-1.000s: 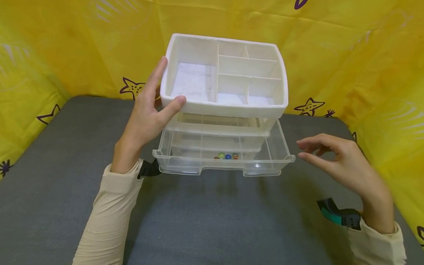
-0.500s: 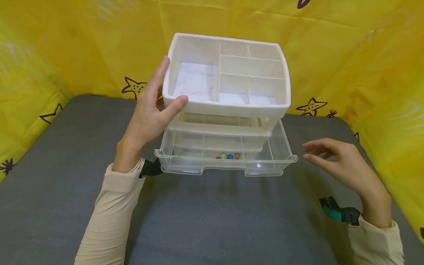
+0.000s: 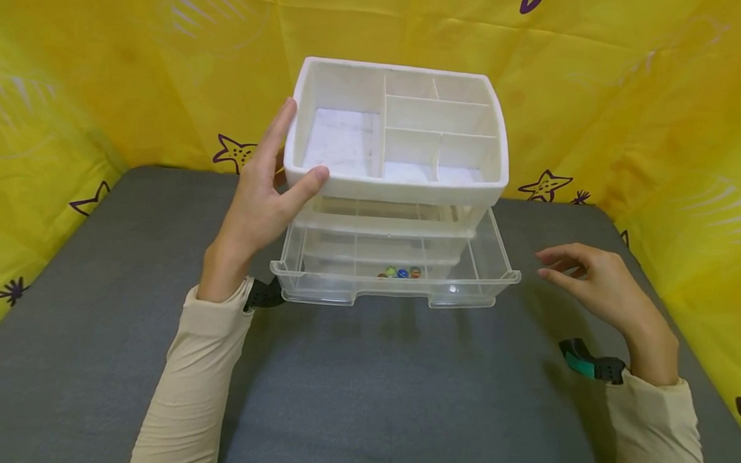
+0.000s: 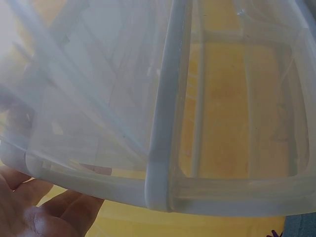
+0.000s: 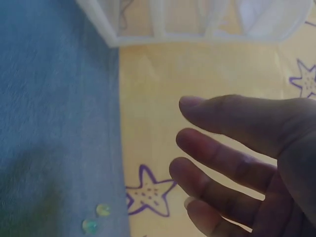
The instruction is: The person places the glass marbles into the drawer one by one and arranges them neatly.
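A white drawer organizer (image 3: 396,191) stands toward the back of the table, its top tray divided into compartments. A clear drawer (image 3: 399,294) is pulled out at its front. Several coloured marbles (image 3: 402,273) lie in the drawer. My left hand (image 3: 261,200) grips the organizer's left end, thumb over the front rim, fingers along the side. In the left wrist view, its fingers (image 4: 74,210) are beside the translucent frame (image 4: 163,148). My right hand (image 3: 607,284) hovers right of the drawer, apart from it, fingers loosely bent and holding nothing.
A dark grey table (image 3: 365,395) lies under everything. Yellow patterned cloth (image 3: 137,60) hangs behind and at both sides. In the right wrist view, two small greenish round things (image 5: 102,210) appear near the table's edge.
My right hand has drawn back slightly, away from the drawer to the right. My left hand keeps its grip on the organizer; the drawer and marbles have not moved visibly.
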Motion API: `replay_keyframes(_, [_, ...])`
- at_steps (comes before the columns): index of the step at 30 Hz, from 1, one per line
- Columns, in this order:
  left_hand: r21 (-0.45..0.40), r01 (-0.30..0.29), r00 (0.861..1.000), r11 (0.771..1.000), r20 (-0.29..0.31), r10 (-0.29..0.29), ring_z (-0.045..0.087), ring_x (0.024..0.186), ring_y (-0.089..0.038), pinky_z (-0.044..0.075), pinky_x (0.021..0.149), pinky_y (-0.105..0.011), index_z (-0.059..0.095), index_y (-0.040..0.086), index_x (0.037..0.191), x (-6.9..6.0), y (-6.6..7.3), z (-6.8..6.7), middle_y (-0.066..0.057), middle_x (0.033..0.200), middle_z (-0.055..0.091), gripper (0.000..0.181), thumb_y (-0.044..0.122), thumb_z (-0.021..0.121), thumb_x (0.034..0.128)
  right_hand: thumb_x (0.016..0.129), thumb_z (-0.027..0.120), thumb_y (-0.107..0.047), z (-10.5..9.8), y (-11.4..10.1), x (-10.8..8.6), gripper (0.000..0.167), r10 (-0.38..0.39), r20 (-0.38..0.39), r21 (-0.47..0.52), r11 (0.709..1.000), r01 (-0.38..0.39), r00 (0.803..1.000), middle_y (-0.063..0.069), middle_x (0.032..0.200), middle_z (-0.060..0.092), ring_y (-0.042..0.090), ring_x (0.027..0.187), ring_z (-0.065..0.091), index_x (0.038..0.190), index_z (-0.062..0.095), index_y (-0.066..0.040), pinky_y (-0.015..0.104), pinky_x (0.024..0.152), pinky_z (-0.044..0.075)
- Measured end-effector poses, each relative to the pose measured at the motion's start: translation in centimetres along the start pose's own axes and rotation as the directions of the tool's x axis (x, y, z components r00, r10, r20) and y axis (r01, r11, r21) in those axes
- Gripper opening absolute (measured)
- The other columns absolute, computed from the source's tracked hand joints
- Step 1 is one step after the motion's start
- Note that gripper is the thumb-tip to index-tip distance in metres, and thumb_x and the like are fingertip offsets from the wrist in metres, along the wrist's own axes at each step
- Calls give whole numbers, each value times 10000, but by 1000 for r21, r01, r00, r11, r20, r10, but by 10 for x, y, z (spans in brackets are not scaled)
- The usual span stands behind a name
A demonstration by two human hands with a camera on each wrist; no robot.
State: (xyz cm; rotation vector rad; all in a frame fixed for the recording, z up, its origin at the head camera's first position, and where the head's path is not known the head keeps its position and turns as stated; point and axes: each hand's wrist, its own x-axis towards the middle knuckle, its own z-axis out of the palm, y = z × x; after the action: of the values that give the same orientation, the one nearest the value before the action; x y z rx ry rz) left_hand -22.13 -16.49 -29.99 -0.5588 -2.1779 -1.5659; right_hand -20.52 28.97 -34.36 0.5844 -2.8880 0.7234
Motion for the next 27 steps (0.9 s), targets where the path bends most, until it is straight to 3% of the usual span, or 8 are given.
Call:
replay_keyframes(13, [7,7,1000,1000,1,-7,517,1215,-182,529,985,-314,260,201,1582,0,0,-1,111,1637,229,774,110,653,921,884,732,-93,6,22,2,251,33,0,-21,999,-33,999,206,1029,728,-219,778,478,1123,718,-16,83,633,454])
replay_keyframes(20, [3,-3,1000,1000,0,3,519,1214,-190,528,955,-253,257,187,1583,0,-1,0,92,1643,225,779,101,655,918,879,738,-90,12,33,2,253,55,-36,-15,998,-56,998,223,1067,715,-239,767,459,1117,720,-7,30,641,419])
replay_keyframes(27, [1,1,1000,1000,0,-1,519,1207,-189,530,946,-246,261,201,1582,0,0,0,110,1639,226,776,108,654,920,886,737,-110,17,46,1,264,99,-24,-18,995,-99,995,250,1123,691,-232,745,459,1128,715,-7,77,623,438])
